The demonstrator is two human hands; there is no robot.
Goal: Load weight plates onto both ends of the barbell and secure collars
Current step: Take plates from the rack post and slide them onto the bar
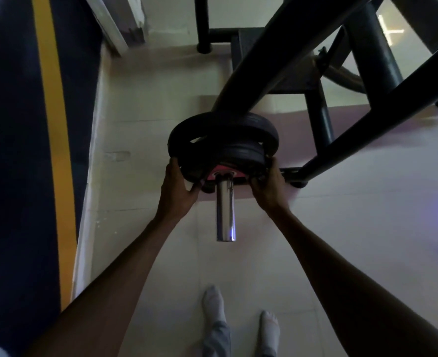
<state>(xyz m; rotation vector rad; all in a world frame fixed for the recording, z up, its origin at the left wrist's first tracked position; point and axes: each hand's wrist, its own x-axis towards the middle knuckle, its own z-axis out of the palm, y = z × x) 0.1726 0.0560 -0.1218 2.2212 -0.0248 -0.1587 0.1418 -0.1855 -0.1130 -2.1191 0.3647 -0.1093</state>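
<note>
Left hand and right hand grip opposite edges of the near weight plate, fingers curled round its rim. Between them, the chrome barbell sleeve protrudes; larger plate just behind.

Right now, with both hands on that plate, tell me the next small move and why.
Probably push the near plate further along the bar's sleeve until it sits flat against the larger plate behind it. The left hand and right hand grip its opposite edges, the sleeve already runs through its centre, and plenty of bare sleeve shows with no collar on it.
</note>
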